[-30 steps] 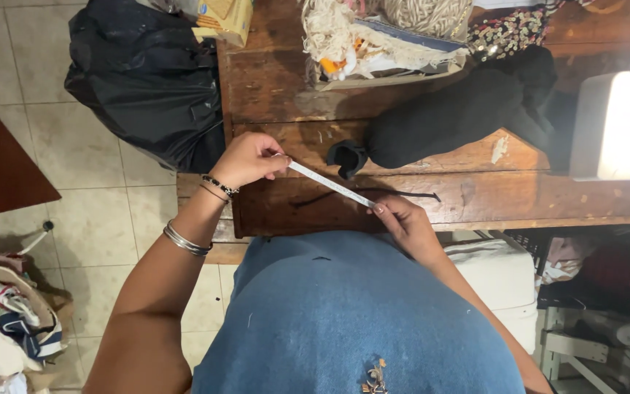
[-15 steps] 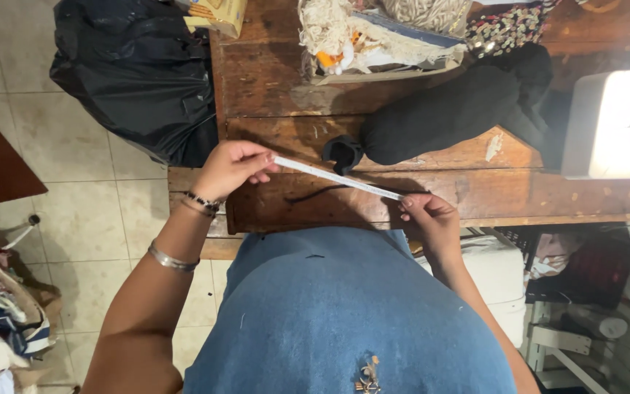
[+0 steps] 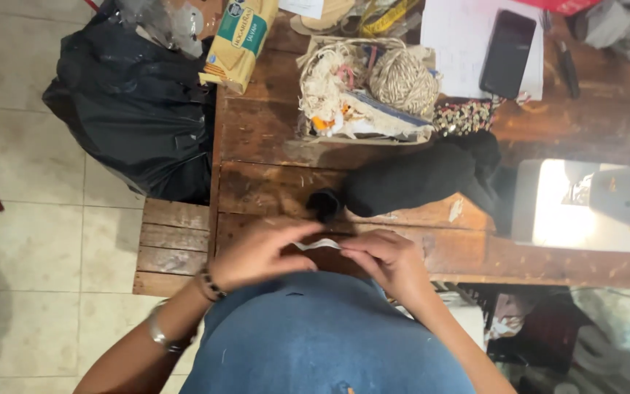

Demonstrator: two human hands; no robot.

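My left hand (image 3: 260,254) and my right hand (image 3: 389,260) are close together at the near edge of a worn wooden table (image 3: 271,149), just above my blue shirt. Both pinch a thin white strip (image 3: 316,245), of which only a short stretch shows between the fingertips. A bracelet and a beaded band are on my left wrist. A black piece of cloth (image 3: 421,179) lies on the table just beyond my hands, with a small black roll (image 3: 324,204) beside it.
A tray of yarn and scraps (image 3: 362,91) sits further back, with a ball of twine (image 3: 405,82), a dark phone (image 3: 507,51) on white paper, and a yellow packet (image 3: 238,40). A black bag (image 3: 136,109) rests on the tiled floor at left. A lit sewing machine (image 3: 596,204) stands right.
My hands have come together from wide apart, so the strip that was stretched out long between them now shows only a short bit. The camera tilted toward the far side of the table.
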